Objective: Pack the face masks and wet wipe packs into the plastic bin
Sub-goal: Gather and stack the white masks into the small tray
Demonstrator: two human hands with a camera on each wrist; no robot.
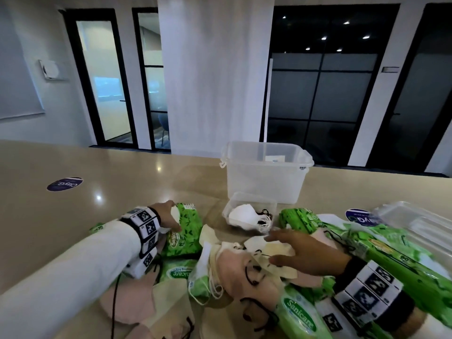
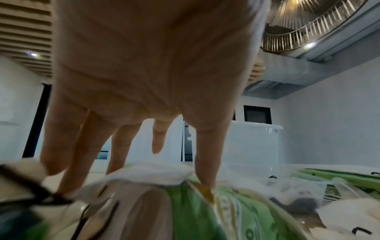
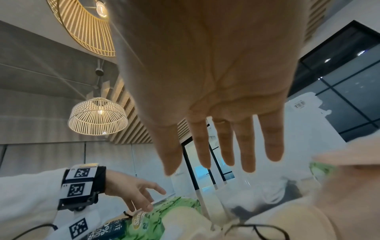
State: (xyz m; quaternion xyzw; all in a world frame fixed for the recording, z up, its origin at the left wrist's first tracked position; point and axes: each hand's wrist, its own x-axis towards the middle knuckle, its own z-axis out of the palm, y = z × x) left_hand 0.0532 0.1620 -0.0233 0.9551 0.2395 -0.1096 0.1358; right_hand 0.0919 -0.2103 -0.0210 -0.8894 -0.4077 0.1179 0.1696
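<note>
Left hand [image 1: 168, 217], fingers spread, touches a green "Sanicare" wipe pack [image 1: 184, 234]; right hand [image 1: 308, 253] hovers open.

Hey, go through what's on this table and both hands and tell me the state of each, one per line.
Large clear plastic bin: upright, lid off, no masks or packs visible inside.
Small clear plastic tray: open, holding white masks.
Green wet wipe pack: lying flat under the left hand.
Cream face mask: loose on the pile, unpacked.
Left hand: fingers spread, touching the pack.
Right hand: fingers straight, over the cream mask.
</note>
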